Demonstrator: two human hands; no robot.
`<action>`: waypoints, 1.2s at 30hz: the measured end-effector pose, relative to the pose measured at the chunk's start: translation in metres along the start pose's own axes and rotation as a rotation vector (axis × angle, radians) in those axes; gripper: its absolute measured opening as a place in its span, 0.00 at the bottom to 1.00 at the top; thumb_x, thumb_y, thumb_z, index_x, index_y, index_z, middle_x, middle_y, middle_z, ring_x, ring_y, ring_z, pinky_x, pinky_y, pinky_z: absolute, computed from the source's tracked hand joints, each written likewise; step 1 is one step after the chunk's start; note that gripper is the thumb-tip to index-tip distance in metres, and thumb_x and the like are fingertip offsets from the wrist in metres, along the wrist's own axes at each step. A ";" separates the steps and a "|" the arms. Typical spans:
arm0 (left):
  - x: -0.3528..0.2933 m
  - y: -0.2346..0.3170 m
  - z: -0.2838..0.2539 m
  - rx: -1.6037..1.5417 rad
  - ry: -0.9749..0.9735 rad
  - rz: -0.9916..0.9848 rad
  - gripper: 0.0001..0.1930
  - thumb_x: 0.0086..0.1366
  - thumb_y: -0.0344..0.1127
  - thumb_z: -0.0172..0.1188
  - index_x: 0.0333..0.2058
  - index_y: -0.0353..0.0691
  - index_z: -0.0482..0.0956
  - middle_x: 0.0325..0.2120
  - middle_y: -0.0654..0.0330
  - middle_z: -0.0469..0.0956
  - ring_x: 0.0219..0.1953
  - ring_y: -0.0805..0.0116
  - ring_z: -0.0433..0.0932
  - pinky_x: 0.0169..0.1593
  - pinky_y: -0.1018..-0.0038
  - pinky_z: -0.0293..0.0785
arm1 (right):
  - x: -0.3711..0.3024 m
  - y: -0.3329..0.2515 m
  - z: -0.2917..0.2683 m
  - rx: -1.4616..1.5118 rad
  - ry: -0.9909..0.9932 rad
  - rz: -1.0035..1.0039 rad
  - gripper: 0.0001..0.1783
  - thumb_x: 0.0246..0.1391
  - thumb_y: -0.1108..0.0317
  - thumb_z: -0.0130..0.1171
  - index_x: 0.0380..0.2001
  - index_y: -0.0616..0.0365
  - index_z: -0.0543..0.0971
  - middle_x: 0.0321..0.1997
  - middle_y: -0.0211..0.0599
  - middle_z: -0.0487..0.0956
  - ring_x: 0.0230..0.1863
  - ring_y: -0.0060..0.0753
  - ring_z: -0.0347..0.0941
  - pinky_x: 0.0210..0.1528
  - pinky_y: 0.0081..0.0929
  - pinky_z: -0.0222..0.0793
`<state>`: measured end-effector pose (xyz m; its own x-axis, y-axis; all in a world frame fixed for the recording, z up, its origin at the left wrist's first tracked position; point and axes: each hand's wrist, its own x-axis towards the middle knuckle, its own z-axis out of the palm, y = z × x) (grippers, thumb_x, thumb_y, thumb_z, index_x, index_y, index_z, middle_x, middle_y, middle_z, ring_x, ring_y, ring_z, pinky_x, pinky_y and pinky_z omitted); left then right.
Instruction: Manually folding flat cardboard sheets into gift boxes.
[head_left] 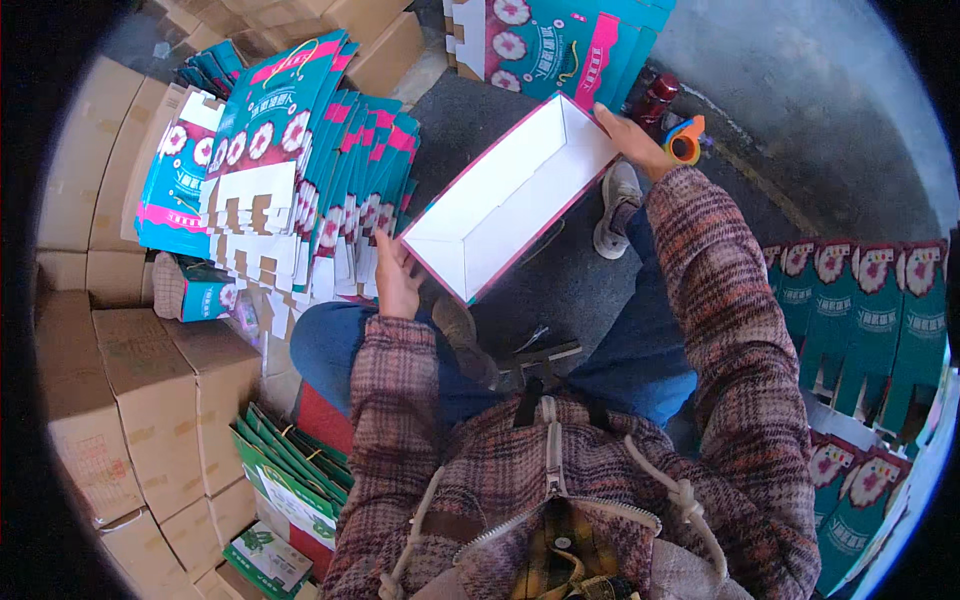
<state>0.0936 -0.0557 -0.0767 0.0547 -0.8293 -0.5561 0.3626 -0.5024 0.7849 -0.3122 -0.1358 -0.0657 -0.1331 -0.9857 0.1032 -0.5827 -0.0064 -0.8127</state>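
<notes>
I hold an open rectangular carton [505, 195] tilted in front of me, white inside with a pink rim. My left hand [397, 275] grips its near corner. My right hand [632, 140] holds the far end, next to an orange and blue tape dispenser [686, 140] at the wrist. My plaid sleeves and jeans fill the lower middle of the view.
A fanned stack of flat teal and pink cartons [300, 170] lies at my left. More teal cartons [870, 320] stand at the right, and others [560, 40] at the top. Brown cardboard boxes [150, 390] pile up at left. Green flat packs [290, 470] lie by my knee.
</notes>
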 end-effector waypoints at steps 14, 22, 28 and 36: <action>0.017 -0.047 -0.041 0.059 -0.407 0.408 0.15 0.62 0.39 0.50 0.44 0.37 0.71 0.41 0.58 0.75 0.46 0.66 0.74 0.50 0.71 0.71 | -0.017 -0.041 -0.039 0.737 -0.470 0.482 0.29 0.62 0.47 0.46 0.53 0.61 0.72 0.50 0.35 0.77 0.48 0.28 0.74 0.55 0.26 0.67; 0.019 -0.021 -0.015 -0.132 -0.019 0.326 0.22 0.66 0.51 0.48 0.51 0.42 0.68 0.46 0.60 0.73 0.48 0.69 0.71 0.52 0.64 0.66 | -0.033 -0.023 -0.050 0.531 -0.356 0.631 0.34 0.60 0.37 0.40 0.51 0.54 0.73 0.51 0.39 0.75 0.51 0.34 0.71 0.53 0.37 0.67; -0.022 -0.020 0.006 -0.191 -0.545 0.176 0.29 0.69 0.55 0.41 0.62 0.45 0.57 0.58 0.54 0.63 0.56 0.57 0.67 0.57 0.58 0.67 | -0.061 0.005 -0.025 0.568 -0.400 0.819 0.32 0.59 0.40 0.46 0.54 0.55 0.69 0.54 0.38 0.72 0.50 0.32 0.71 0.49 0.33 0.70; 0.007 -0.051 -0.026 -0.171 -0.371 -0.028 0.27 0.67 0.51 0.49 0.57 0.36 0.66 0.46 0.54 0.74 0.49 0.59 0.73 0.52 0.65 0.70 | -0.105 -0.013 -0.010 0.778 -0.474 0.851 0.37 0.57 0.37 0.47 0.55 0.60 0.69 0.49 0.43 0.76 0.43 0.39 0.74 0.47 0.37 0.70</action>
<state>0.0995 -0.0294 -0.1279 -0.2854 -0.8636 -0.4157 0.5101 -0.5040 0.6969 -0.2983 -0.0302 -0.0606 0.1611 -0.6878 -0.7078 0.1967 0.7251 -0.6599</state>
